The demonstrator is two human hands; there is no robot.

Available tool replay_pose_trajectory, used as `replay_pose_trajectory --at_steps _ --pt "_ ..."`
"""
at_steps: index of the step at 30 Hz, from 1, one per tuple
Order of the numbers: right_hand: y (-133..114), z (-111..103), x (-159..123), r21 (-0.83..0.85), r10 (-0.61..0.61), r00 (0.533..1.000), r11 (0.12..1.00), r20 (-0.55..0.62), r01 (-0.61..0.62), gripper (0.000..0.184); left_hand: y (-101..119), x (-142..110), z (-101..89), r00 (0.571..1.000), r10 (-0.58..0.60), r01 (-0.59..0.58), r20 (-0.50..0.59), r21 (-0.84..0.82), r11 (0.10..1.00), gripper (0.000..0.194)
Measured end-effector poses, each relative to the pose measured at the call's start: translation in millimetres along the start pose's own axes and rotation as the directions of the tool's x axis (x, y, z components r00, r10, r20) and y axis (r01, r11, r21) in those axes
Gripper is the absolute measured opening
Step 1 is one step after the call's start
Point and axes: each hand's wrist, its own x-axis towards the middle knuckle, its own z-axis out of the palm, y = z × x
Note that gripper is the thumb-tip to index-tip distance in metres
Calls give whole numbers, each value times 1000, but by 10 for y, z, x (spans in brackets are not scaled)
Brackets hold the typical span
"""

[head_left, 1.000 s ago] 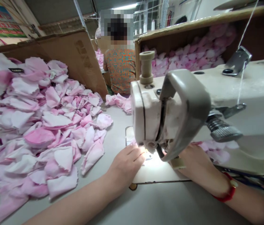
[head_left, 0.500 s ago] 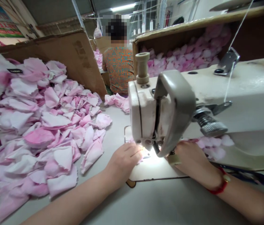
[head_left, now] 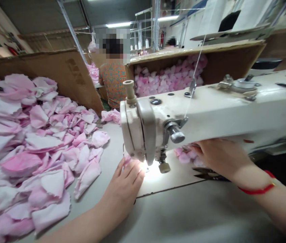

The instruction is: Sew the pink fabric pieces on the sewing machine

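Logging from the remote feed, head view. My left hand [head_left: 124,185] rests on the desk [head_left: 183,209] just in front of the sewing machine [head_left: 158,125]; its fingers [head_left: 130,172] are spread, with the tips on a small pink fabric piece [head_left: 127,160] beside the presser foot [head_left: 164,167]. My right hand [head_left: 219,155] sits on the far side of the needle, under the machine arm. Its fingers [head_left: 196,145] lie close together over loose pink fabric pieces [head_left: 185,156], but I cannot tell whether they pinch anything. Small scissors [head_left: 206,174] lie just beside that hand.

Containers: an open cardboard box [head_left: 224,59] at upper centre-right is packed with puffy pink pieces [head_left: 165,81], filled nearly to its rim. At left, a large heap of pink-and-white fabric pieces [head_left: 31,141] lies directly on the desk, against a cardboard panel [head_left: 67,77]. Beyond the panel, more pink pieces [head_left: 92,72] are piled beside a co-worker in an orange patterned top [head_left: 112,81], who sits with their back to me.
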Motion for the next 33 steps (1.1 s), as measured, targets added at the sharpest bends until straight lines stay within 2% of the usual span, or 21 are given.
replay_pose_trajectory --at_steps 2,4,6,7,8,9,10,11,12,13,14,16,18,20,23,26,27,29,31,33 --pt "34 26 77 -51 -27 999 998 33 29 29 61 -12 -79 998 -15 13 -68 -31 999 31" --pt "27 32 126 -24 -57 997 998 46 59 27 135 -18 -165 984 -12 -9 -178 -116 993 27" --pt "-2 5 85 13 -68 997 998 43 68 24 208 -11 -245 973 -78 5 -218 -316 949 27" --pt "-25 -19 19 24 -62 998 998 30 61 23 244 0 -277 969 -162 58 -187 -465 883 27" --pt "-58 -48 -79 42 -47 999 998 8 47 22 283 17 -300 958 -268 144 -104 -632 762 26" --pt "-102 -78 -203 70 -35 999 997 -15 36 21 324 40 -314 930 -368 245 21 -782 573 25" --pt "-157 -106 -345 125 -17 998 992 -61 25 21 368 67 -317 884 -438 331 164 -881 339 24" --pt "-221 -130 -494 189 -10 996 982 -89 27 23 412 96 -312 829 -476 380 294 -920 93 24" --pt "-289 -149 -640 273 -29 993 960 -112 59 26 454 123 -301 780 -494 376 383 -919 -119 25" --pt "-354 -160 -771 359 -53 991 929 -120 93 28 490 144 -289 747 -505 341 433 -901 -268 24" --pt "-412 -166 -880 418 -63 990 902 -123 110 28 516 156 -279 722 -521 298 455 -884 -360 23" --pt "-486 -160 -1015 506 -96 989 851 -114 141 26 525 146 -283 695 -561 230 450 -878 -420 20" --pt "-500 -146 -1045 558 -118 989 816 -94 150 23 482 92 -331 685 -595 224 421 -898 -377 17" --pt "-485 -141 -1011 606 -128 989 783 -68 143 22 412 13 -411 688 -614 277 386 -922 -269 15" --pt "-497 -173 -938 678 -143 990 726 -19 117 22 335 -93 -529 718 -602 381 348 -921 -78 17" --pt "-572 -247 -897 759 -154 987 648 46 66 26 331 -153 -595 757 -591 382 278 -923 55 18" --pt "-597 -273 -889 791 -158 984 611 78 35 26 341 -167 -605 773 -594 361 223 -925 122 16" --pt "-632 -315 -873 855 -192 967 517 168 -46 28 364 -199 -616 818 -575 269 22 -898 348 14" --pt "-647 -336 -857 898 -262 926 416 272 -146 30 385 -241 -616 847 -474 130 -241 -771 624 19" --pt "-652 -339 -843 912 -339 871 328 357 -246 34 401 -288 -600 845 -323 2 -426 -602 799 26"
